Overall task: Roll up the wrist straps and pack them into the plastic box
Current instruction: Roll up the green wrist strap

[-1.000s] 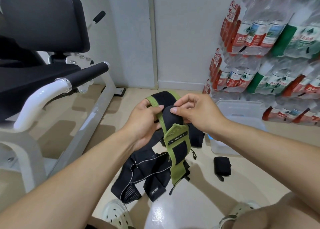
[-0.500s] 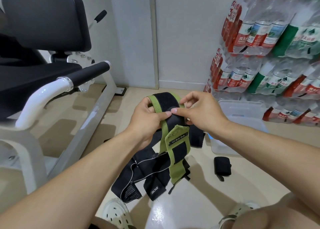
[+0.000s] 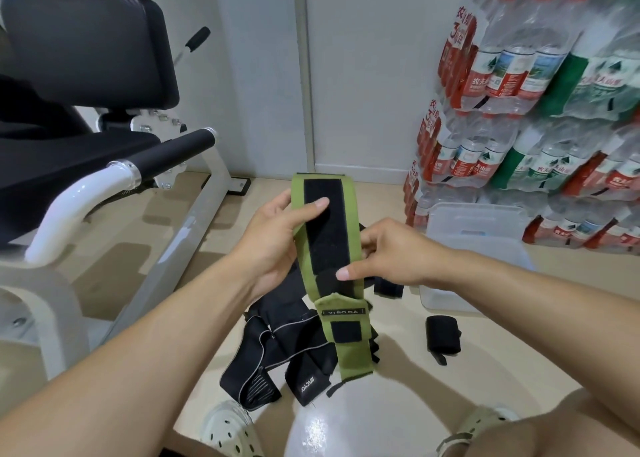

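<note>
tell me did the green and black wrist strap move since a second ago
Yes. The green and black wrist strap was folded over; now its top end stands unfolded, reaching toward the white wall skirting, held by both hands.

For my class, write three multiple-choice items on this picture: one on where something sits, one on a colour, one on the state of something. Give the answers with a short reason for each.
1. Where is the rolled black strap?
A. in the plastic box
B. on the floor near the plastic box
C. on the gym bench

2. What colour edges the strap being held?
A. red
B. white
C. green

3. How is the held strap right now?
A. stretched out flat between both hands
B. rolled into a tight coil
C. lying loose on the floor

Answers:
1 B: it lies on the floor in front of the plastic box.
2 C: the green strap has green borders around black patches.
3 A: the left hand pinches its top and the right hand pinches lower down, with the tail hanging.
</note>
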{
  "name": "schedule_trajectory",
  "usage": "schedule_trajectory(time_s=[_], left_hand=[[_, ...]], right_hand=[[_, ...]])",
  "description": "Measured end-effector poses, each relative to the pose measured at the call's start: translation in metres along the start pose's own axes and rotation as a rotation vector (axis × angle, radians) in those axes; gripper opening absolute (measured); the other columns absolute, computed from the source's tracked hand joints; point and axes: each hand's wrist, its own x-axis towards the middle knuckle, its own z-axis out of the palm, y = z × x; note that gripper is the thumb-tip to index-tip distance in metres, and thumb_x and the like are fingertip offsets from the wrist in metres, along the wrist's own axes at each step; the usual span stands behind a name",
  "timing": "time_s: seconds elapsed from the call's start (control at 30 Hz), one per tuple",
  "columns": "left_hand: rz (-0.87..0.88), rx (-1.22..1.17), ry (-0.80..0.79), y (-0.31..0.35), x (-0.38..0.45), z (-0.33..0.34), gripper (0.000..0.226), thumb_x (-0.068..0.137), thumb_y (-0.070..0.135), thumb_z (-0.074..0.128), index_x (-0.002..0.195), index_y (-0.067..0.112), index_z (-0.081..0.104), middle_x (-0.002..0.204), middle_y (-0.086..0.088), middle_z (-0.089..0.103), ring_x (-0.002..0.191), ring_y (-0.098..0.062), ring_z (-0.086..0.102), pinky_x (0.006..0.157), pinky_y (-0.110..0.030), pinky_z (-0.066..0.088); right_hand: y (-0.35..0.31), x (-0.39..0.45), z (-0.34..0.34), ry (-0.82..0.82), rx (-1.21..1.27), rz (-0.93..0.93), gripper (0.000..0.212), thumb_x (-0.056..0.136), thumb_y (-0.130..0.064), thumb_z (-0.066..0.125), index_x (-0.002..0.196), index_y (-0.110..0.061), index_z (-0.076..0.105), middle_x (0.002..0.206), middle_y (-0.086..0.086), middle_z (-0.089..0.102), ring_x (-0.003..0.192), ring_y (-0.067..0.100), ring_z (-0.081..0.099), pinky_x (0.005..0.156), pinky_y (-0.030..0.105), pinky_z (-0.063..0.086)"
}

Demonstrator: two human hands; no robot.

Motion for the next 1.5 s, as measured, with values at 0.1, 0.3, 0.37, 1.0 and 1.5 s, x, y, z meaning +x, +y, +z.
schedule_trajectory(time_s=[0.1, 0.3, 0.37, 1.0, 1.5], left_hand=[[0.052, 0.104, 0.012, -0.004, 0.001, -0.004, 0.038, 0.095, 0.0, 0.064, 0.131, 0.012, 0.06, 0.116, -0.011, 0.075, 0.104, -0.028, 0.074, 0.082, -0.039, 0.06], [0.018, 0.331, -0.149, -0.011, -0.002, -0.008, 0.054, 0.092, -0.007, 0.066, 0.137, 0.021, 0.057, 0.125, -0.009, 0.072, 0.119, -0.029, 0.068, 0.102, -0.05, 0.053], [-0.017, 0.36, -0.184, -0.012, -0.003, -0.008, 0.056, 0.092, -0.009, 0.065, 0.138, 0.022, 0.056, 0.125, -0.009, 0.072, 0.119, -0.028, 0.068, 0.105, -0.052, 0.051], [0.03, 0.513, -0.034, -0.006, -0.002, -0.013, 0.036, 0.084, 0.024, 0.083, 0.117, 0.022, 0.068, 0.096, 0.002, 0.072, 0.086, -0.01, 0.07, 0.079, -0.023, 0.051], [0.214, 0.517, -0.005, -0.016, -0.003, -0.003, 0.039, 0.081, 0.041, 0.081, 0.114, 0.024, 0.07, 0.107, -0.001, 0.078, 0.104, -0.024, 0.073, 0.102, -0.048, 0.054]], right_hand=[[0.0, 0.0, -0.004, -0.08, 0.142, 0.007, 0.021, 0.077, -0.038, 0.089, 0.091, -0.025, 0.08, 0.092, -0.003, 0.079, 0.088, 0.021, 0.073, 0.091, 0.036, 0.056], [-0.013, 0.004, -0.022, 0.084, 0.827, 0.089, 0.053, 0.086, -0.051, 0.068, 0.128, -0.017, 0.069, 0.118, 0.0, 0.076, 0.109, 0.018, 0.071, 0.099, 0.039, 0.054], [-0.017, 0.004, -0.02, 0.184, 0.891, 0.048, 0.04, 0.094, -0.035, 0.068, 0.128, -0.013, 0.069, 0.111, -0.001, 0.077, 0.098, 0.015, 0.073, 0.085, 0.031, 0.058], [-0.026, -0.01, -0.031, -0.007, 0.659, 0.075, 0.015, 0.094, -0.024, 0.069, 0.099, -0.011, 0.076, 0.1, 0.008, 0.076, 0.091, 0.02, 0.07, 0.093, 0.036, 0.055], [-0.028, -0.003, -0.02, 0.089, 0.997, 0.169, 0.011, 0.09, -0.019, 0.074, 0.097, -0.01, 0.077, 0.096, 0.006, 0.078, 0.083, 0.015, 0.074, 0.074, 0.025, 0.062]])
